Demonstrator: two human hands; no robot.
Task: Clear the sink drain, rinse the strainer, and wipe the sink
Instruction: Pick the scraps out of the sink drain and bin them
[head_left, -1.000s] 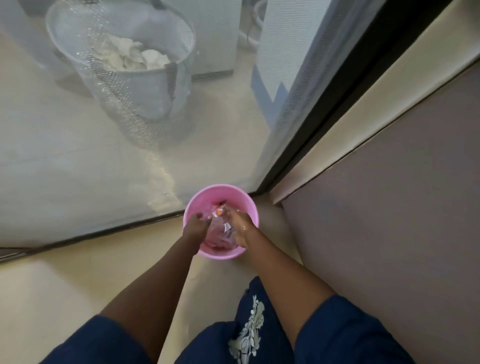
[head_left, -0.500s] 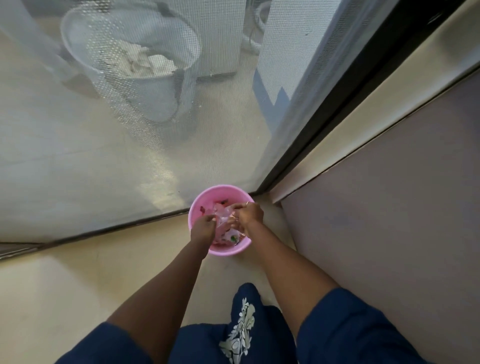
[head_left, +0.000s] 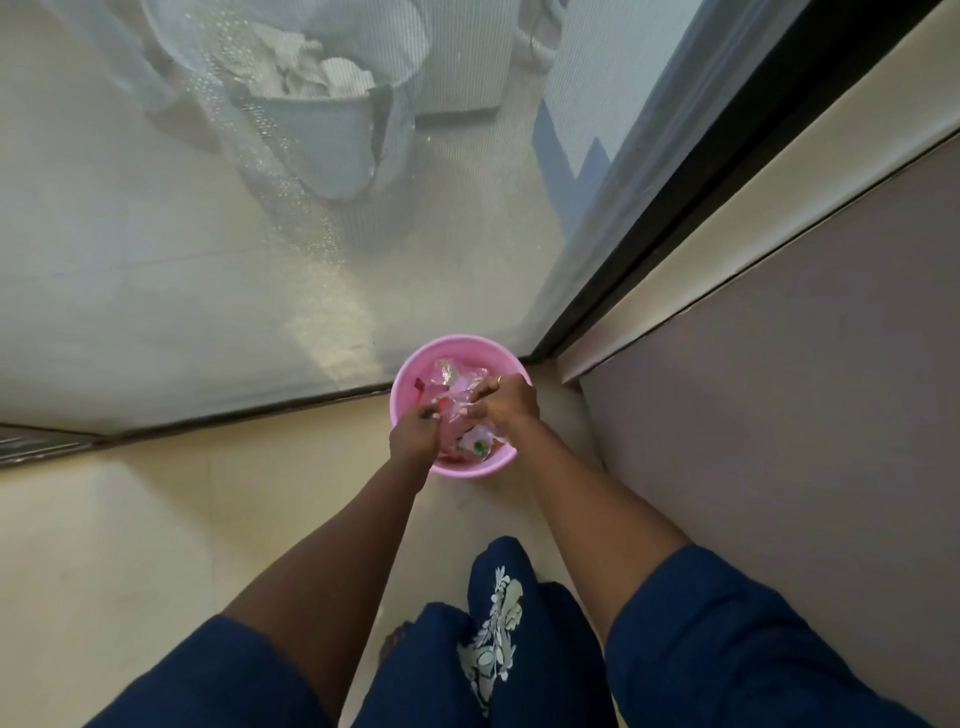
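— How are the hands placed?
— The left hand (head_left: 415, 434) and the right hand (head_left: 506, 402) are both held inside a pink bin (head_left: 467, 470). The fingers of each are curled, and a crumpled clear plastic bag (head_left: 454, 410) is pinched between them. The left hand is at the bag's near-left side and the right hand at its far-right side. A ring (head_left: 498, 380) is worn on the right hand.
— What is held in the bag?
— Red, white and green scraps are seen through the plastic. They seem to be wrappers, though the view is too blurred for that to be settled.
— Where is the bin set?
— It is stood on the cream floor (head_left: 156, 519), in the corner where a mesh screen door (head_left: 208, 234) meets a black door frame (head_left: 675, 218). A mauve panel (head_left: 779, 441) is seen to its right.
— And further out?
— Behind the mesh a grey bucket (head_left: 332, 150) is seen, with white cloth (head_left: 311, 73) heaped inside. Nearest the camera, dark blue sleeves (head_left: 727, 639) and a garment with pale floral embroidery (head_left: 493, 639) are seen.
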